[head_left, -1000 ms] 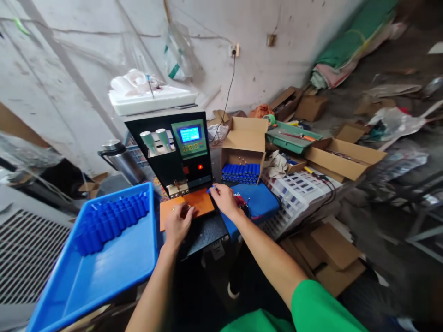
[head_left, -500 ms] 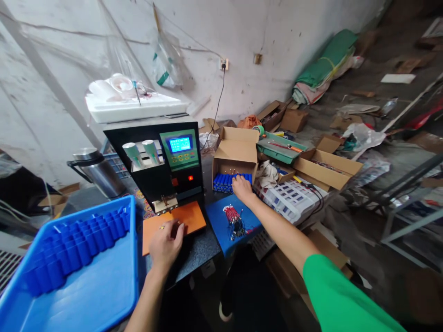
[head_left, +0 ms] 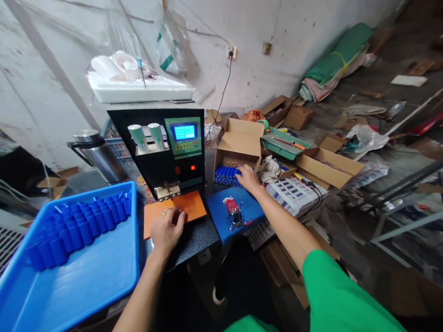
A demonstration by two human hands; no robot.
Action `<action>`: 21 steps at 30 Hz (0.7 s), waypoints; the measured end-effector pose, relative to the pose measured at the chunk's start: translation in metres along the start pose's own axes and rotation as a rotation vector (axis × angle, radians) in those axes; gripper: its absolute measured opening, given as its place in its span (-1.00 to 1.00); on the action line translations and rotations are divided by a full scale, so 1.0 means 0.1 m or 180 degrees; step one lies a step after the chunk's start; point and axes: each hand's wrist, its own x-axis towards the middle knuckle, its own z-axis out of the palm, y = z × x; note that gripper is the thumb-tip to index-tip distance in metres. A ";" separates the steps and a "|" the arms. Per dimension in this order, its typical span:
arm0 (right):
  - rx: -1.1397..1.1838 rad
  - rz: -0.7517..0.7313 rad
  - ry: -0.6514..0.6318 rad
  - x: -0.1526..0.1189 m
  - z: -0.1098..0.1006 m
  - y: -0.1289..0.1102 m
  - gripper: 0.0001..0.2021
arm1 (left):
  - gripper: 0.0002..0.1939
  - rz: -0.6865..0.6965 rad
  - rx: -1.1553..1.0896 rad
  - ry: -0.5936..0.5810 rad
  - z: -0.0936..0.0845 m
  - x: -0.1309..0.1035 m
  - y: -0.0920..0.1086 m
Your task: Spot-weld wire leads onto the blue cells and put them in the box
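My left hand [head_left: 167, 227] rests with curled fingers on the orange board [head_left: 194, 206], just below the electrodes of a black machine [head_left: 152, 170] with a lit blue display. Whatever may be under its fingertips is too small to make out. My right hand [head_left: 248, 177] reaches to the open cardboard box [head_left: 242, 138], its fingertips at the right end of the stacked blue cylinders [head_left: 227, 175]. What those fingers grip is hidden. Red and black wires [head_left: 234, 213] lie bundled on a blue surface [head_left: 216, 210] between the hands.
At the left, a blue tray [head_left: 104, 276] holds several blue cylinder packs [head_left: 83, 226]. A steel jug [head_left: 98, 157] stands behind it. A green tray [head_left: 282, 147], a white basket [head_left: 294, 196] and another open carton [head_left: 325, 170] are on the right.
The camera view has shifted slightly. My right hand stays at the box, its fingers now a little more spread and nearer the right side. My left hand keeps its place on the board.
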 end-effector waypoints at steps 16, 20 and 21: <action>0.0778 0.0540 -0.0590 -0.90 0.26 0.30 -0.79 | -0.68 -0.0198 -0.0161 -0.0106 0.00 0.05 0.04; 0.0799 0.0325 -0.0797 -0.90 0.21 0.30 -0.78 | -0.68 -0.0264 -0.0153 -0.0119 -0.01 0.05 0.06; 0.0790 0.0184 -0.0854 -0.91 0.19 0.30 -0.77 | -0.68 -0.0275 -0.0154 -0.0123 -0.02 0.06 0.06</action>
